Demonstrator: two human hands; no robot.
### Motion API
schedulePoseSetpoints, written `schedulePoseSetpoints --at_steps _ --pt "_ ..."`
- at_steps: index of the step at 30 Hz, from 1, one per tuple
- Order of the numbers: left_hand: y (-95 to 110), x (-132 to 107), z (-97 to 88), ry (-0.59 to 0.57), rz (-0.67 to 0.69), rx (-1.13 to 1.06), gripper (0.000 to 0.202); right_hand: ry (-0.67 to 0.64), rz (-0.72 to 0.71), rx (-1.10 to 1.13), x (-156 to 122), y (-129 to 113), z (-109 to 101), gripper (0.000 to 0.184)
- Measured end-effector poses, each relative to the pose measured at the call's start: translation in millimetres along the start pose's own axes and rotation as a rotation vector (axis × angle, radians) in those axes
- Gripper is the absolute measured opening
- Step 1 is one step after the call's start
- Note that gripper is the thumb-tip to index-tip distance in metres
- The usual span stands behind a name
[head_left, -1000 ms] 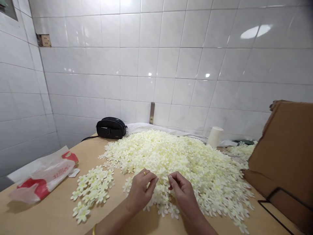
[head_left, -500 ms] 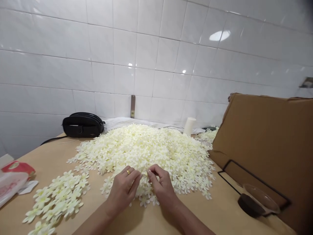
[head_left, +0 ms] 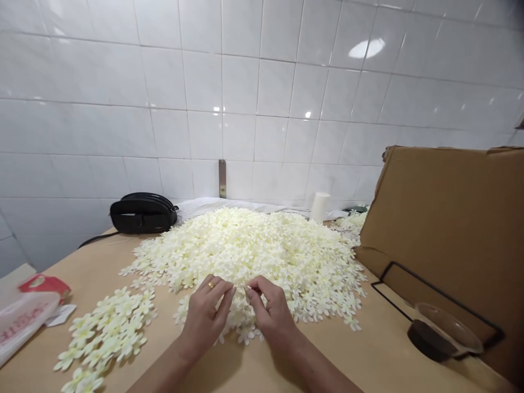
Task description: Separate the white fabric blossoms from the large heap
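Note:
A broad mound of pale cream artificial flowers [head_left: 249,240] lies on the tan tabletop [head_left: 213,371]. At its near edge, my left hand [head_left: 208,311], with a gold ring on one finger, is closed with thumb and fingertips pinched. My right hand [head_left: 271,310] faces it across a small gap, also pinching at the fingertips. Whatever the fingertips hold is too small and pale to tell from the blossoms behind. A smaller, flatter spread of the same flowers [head_left: 112,327] sits to the left of my left hand.
Behind the mound are a black bag [head_left: 143,214] and a white cylinder [head_left: 320,207]. A cardboard box [head_left: 442,218] stands on the right, beside a black wire frame with a clear dish [head_left: 450,327]. At far left lies a red and white plastic packet [head_left: 41,300].
The whole view has shifted slightly, so table objects appear a little further right. Both hands stay pinched near the mound's front edge, with the fingertips slightly further apart.

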State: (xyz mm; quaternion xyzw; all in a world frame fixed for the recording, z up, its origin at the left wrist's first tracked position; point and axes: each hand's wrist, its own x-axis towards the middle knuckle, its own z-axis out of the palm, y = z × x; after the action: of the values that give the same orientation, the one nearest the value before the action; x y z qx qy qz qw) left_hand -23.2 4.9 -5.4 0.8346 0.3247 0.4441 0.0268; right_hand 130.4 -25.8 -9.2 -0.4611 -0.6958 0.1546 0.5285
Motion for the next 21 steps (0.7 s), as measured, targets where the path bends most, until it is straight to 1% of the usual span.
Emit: schedulePoseSetpoints --at_steps 2,5,8,11,13,15,18,21 --pt "-1 12 -4.0 0.045 -0.020 0.030 0.014 0.034 0.008 0.014 2 3 -2 0.017" --pt "-4 46 -3.9 0.107 -0.063 0.132 0.017 0.086 0.043 0.013 5 8 -4 0.018" --pt "-9 88 10.2 0.094 -0.095 0.272 0.022 0.096 0.065 0.017 6 12 -5 0.018" --pt "-14 119 33.9 0.023 -0.132 0.399 0.022 0.074 0.078 0.029 5 13 -6 0.017" --pt "-17 131 48.9 -0.001 -0.138 0.434 0.022 0.068 0.069 0.031 5 12 -7 0.017" --pt "-18 138 60.5 -0.006 -0.143 0.453 0.022 0.074 0.057 0.032 6 11 -8 0.017" --pt "-20 142 71.9 -0.004 -0.145 0.466 0.022 0.087 0.052 0.045 7 10 -11 0.015" --pt "-22 146 79.6 0.001 -0.141 0.461 0.017 0.101 0.041 0.062 8 9 -13 0.015"
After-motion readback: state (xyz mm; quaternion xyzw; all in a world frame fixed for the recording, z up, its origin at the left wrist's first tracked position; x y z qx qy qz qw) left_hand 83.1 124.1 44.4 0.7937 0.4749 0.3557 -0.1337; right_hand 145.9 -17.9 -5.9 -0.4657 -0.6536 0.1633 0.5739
